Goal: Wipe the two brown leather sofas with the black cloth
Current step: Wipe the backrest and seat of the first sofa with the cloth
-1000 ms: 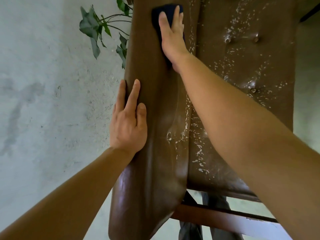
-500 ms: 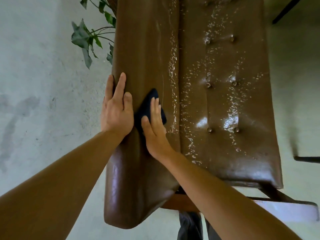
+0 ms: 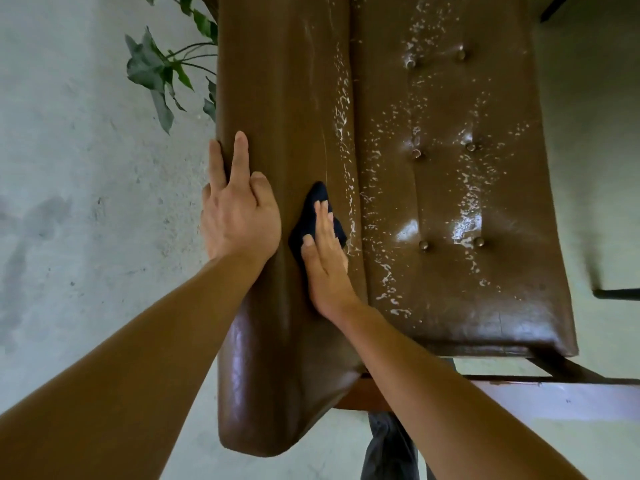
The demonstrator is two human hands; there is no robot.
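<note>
black cloth point(image 3: 309, 216) and right hand point(image 3: 327, 268) pulled nearer, beside left hand point(image 3: 239, 216)

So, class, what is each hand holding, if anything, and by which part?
Nothing is gripped. The right hand presses on the middle of the black cloth against the brown leather sofa; the left hand rests on its backrest.

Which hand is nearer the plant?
Left. The left hand rests on the sofa at its outer edge, on the side of the plant. The right hand presses the black cloth farther in, away from it.
</note>
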